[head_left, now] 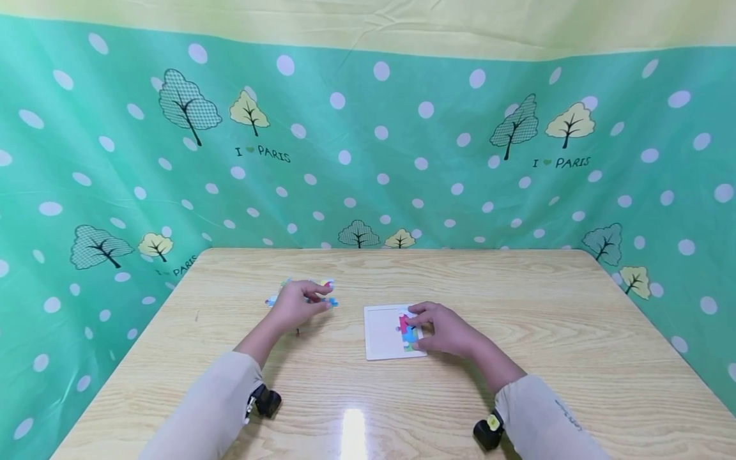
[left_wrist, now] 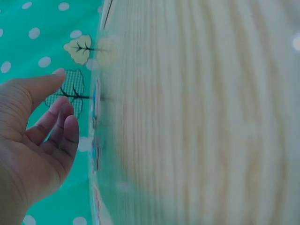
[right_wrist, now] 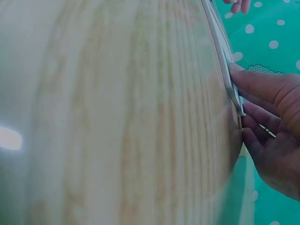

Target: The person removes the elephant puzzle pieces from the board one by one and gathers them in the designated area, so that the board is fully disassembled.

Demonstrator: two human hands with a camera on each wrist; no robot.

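Note:
A white square puzzle tray lies on the table with several joined, colourful jigsaw pieces along its right side. My right hand rests at that side, thumb on the near pieces and fingertips at the far ones. In the right wrist view, the thumb overlaps the tray's thin edge, with other fingers by its corner. Left of the tray, my left hand hovers over loose jigsaw pieces, partly hiding them. Its fingers are loosely bent and apart from the thumb, with nothing between them in the left wrist view.
The pale wooden table reaches back to a green dotted curtain. A small dark spot shows below my left wrist. Black wrist cameras hang under both sleeves, close to the tabletop.

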